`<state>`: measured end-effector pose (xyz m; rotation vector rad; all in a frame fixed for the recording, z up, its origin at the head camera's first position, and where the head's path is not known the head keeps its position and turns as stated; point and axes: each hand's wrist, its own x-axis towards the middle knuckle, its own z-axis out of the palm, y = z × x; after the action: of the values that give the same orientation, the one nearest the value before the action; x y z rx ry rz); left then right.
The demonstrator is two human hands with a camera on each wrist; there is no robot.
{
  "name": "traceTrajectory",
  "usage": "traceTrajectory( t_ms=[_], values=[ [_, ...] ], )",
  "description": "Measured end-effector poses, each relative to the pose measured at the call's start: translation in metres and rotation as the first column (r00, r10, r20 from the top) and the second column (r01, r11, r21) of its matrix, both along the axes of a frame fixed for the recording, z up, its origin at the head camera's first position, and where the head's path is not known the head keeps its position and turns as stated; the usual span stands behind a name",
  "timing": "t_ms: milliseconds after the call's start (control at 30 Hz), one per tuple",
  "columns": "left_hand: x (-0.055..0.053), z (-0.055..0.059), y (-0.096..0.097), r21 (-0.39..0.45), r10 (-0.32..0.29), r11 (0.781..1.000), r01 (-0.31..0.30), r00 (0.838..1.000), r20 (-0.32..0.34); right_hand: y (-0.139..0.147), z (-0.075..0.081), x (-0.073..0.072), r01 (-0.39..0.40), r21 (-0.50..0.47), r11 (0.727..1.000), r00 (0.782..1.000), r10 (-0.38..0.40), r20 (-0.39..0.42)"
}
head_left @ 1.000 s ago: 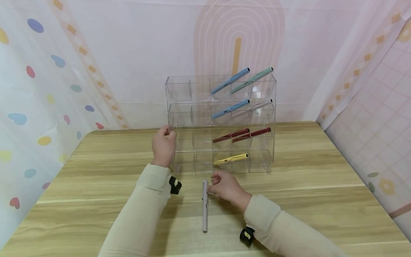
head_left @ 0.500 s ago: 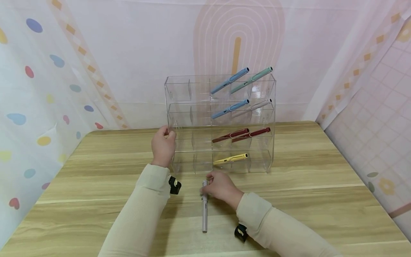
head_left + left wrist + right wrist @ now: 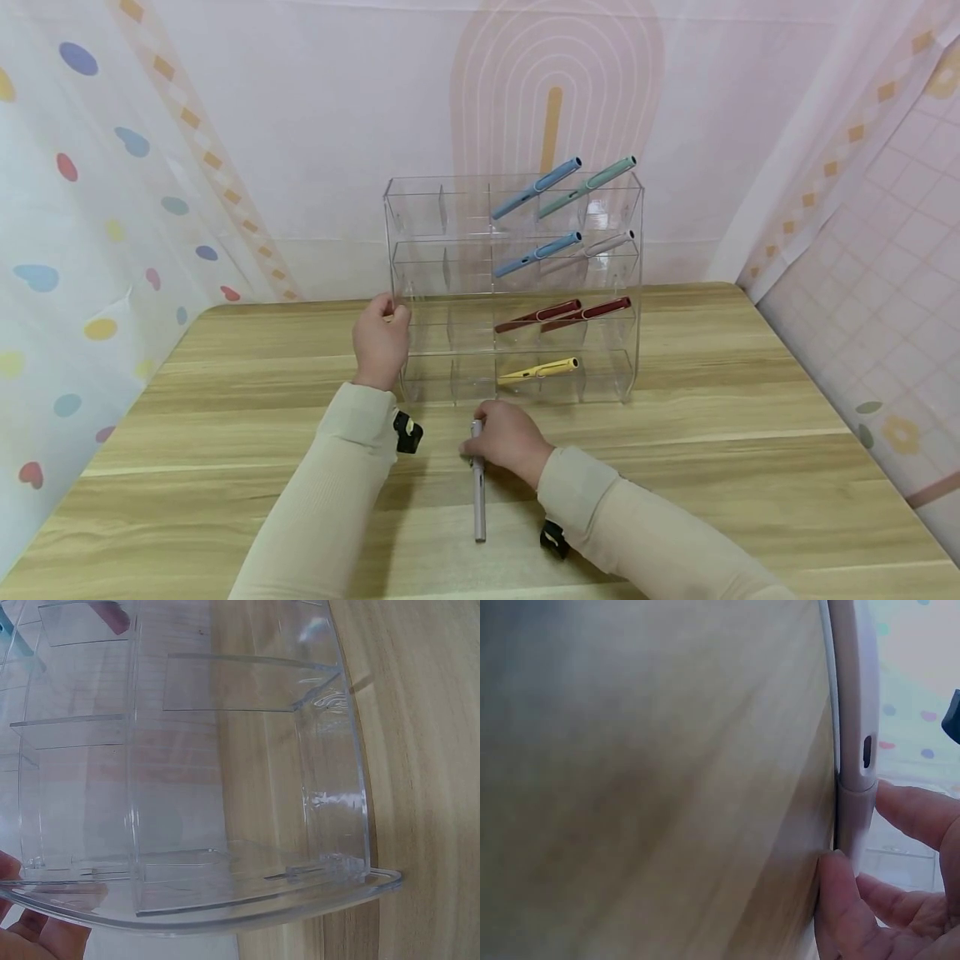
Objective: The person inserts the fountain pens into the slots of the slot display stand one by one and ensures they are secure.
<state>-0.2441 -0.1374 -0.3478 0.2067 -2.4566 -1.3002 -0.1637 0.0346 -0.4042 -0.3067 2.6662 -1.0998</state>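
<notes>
My left hand grips the left side panel of a see-through acrylic pen rack, fingers and thumb round its edge in the left wrist view. In front of the rack a grey-lilac pen lies on the wooden table, its long side pointing toward me. My right hand pinches the pen near its far, capped end. Up close in the right wrist view, thumb and fingertips stand on either side of the barrel, low against the tabletop.
Several pens lean in the rack's right-hand compartments: blue pens, a green pen, a pale pen, dark red pens and a yellow pen lowest. A patterned curtain hangs behind the table.
My right hand has moved left from beside the grey-lilac pen onto its far end, closing thumb and fingers about it. My left hand has stayed on the rack.
</notes>
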Motion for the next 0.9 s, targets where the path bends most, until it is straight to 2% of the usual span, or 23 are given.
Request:
traceTrajectory(
  t_ms=[267,467,800,900],
  values=[
    [0.0009,0.0006,-0.0005,0.005,-0.003,1.000,0.003,1.000,-0.004,-0.0023,0.0007,-0.0033,-0.019,0.073,0.997,1.000,0.019,-0.003],
    [0.0018,0.0015,0.0005,0.015,-0.009,1.000,0.009,1.000,0.002,0.0001,0.0021,-0.0026,0.002,0.018,1.000,0.999,-0.003,0.042],
    [0.0018,0.0016,0.0007,0.025,-0.005,1.000,0.004,1.000,0.009,0.0019,0.0021,-0.0031,0.013,-0.018,1.000,0.998,-0.012,0.054],
    [0.0019,0.0015,0.0006,0.025,-0.005,1.000,0.005,1.000,0.004,0.0041,0.0030,-0.0035,0.020,-0.057,0.998,0.997,-0.016,0.071]
  ],
)
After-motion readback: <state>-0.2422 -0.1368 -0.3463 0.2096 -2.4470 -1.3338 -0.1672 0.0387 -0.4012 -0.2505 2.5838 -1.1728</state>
